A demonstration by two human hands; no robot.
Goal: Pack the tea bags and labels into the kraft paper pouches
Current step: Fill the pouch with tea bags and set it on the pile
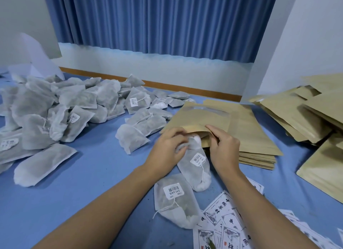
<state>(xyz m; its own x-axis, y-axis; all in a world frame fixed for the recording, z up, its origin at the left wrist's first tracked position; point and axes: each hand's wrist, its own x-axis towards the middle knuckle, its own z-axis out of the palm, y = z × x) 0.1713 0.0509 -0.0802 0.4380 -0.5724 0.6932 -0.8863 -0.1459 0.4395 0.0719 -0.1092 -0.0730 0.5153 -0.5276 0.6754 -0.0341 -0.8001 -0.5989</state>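
Two hands in view, both busy. The left hand has its fingers curled round the top end of one tea bag, right at the mouth of the top kraft pouch. The right hand pinches that pouch's lip, index finger on top, holding it open. The pouch sits on a flat stack of pouches – too many to count. A second, messier heap of pouches lies far right.

There's one more tea bag with a barcode tag just below the held one, touching the printed labels, which overlap in a fan, so I can't get an exact number. Two loose bags lie apart on the left, then the big pile of tea bags – dozens, easily.

It's all on a blue tabletop. Behind it there's a wooden strip, a white wall and a pleated blue curtain.
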